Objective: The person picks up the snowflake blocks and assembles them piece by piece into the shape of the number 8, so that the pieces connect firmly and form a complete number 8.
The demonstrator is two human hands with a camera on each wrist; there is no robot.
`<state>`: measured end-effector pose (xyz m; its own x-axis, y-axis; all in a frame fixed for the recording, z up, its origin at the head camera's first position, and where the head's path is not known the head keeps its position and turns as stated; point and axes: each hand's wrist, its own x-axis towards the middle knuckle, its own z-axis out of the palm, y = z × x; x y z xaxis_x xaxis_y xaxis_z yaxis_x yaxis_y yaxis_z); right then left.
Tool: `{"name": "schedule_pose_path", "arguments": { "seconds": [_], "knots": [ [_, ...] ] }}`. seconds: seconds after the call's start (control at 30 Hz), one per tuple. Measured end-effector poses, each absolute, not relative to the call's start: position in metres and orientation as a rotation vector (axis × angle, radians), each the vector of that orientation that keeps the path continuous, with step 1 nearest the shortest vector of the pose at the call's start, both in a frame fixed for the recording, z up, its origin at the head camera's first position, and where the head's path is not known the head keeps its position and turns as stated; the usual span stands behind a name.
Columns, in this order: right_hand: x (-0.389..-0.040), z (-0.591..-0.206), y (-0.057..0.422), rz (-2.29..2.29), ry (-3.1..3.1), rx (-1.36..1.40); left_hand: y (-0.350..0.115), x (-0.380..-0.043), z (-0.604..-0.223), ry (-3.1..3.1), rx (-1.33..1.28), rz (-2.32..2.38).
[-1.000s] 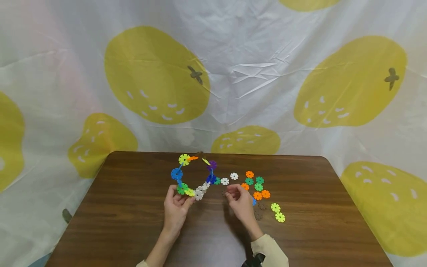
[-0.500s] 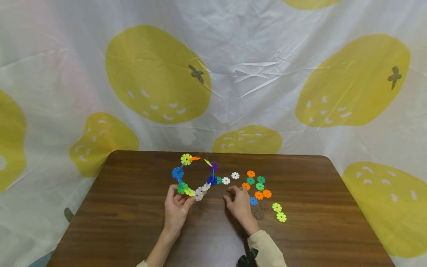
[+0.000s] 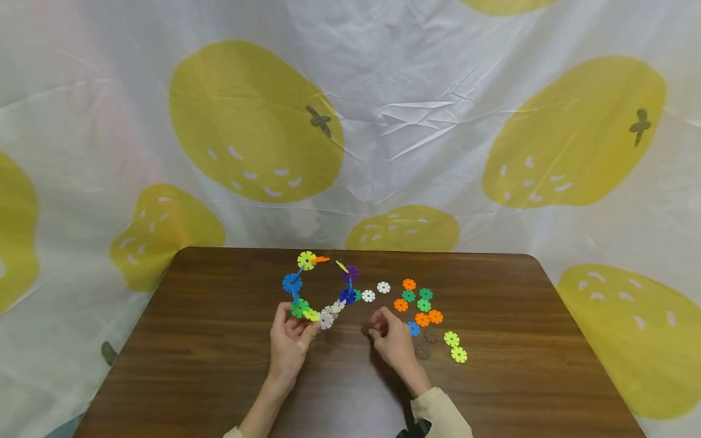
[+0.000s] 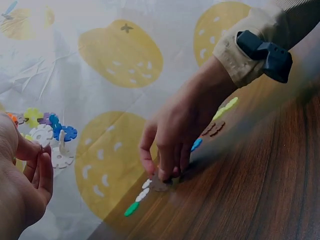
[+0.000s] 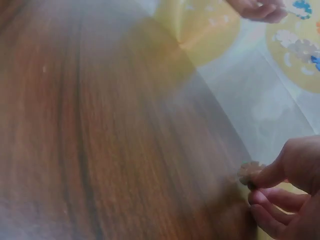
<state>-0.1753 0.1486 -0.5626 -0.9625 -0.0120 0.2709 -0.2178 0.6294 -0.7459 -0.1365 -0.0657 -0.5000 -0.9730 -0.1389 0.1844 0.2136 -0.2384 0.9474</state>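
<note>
Your left hand (image 3: 290,340) pinched the near side of a ring of linked discs (image 3: 288,283), which extended away beyond that hand. Your right hand (image 3: 395,342) pinched a brown disc (image 5: 250,171) that stuck out past its grip, and loose discs (image 3: 424,301) lay on the surface (image 3: 208,359) beyond it and to its right.

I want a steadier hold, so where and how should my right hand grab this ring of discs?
Probably pinch the ring of discs lightly by the dark blue disc, coming from the right. That side faces your right hand, while your left hand holds its near-left part. Its parts meet at angles, so a hard squeeze might twist them. Put the brown disc down first.
</note>
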Motion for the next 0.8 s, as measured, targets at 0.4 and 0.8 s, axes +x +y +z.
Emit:
{"name": "schedule_pose_path", "arguments": {
  "seconds": [0.4,0.8],
  "knots": [
    [-0.148,-0.517,0.137,1.814,-2.189,0.341,-0.065,-0.136,-0.502,-1.779,-0.130,-2.300],
    [-0.139,-0.493,0.120,1.374,-1.964,0.771,-0.064,-0.132,-0.498,-1.769,-0.250,-2.303]
  ]
}}
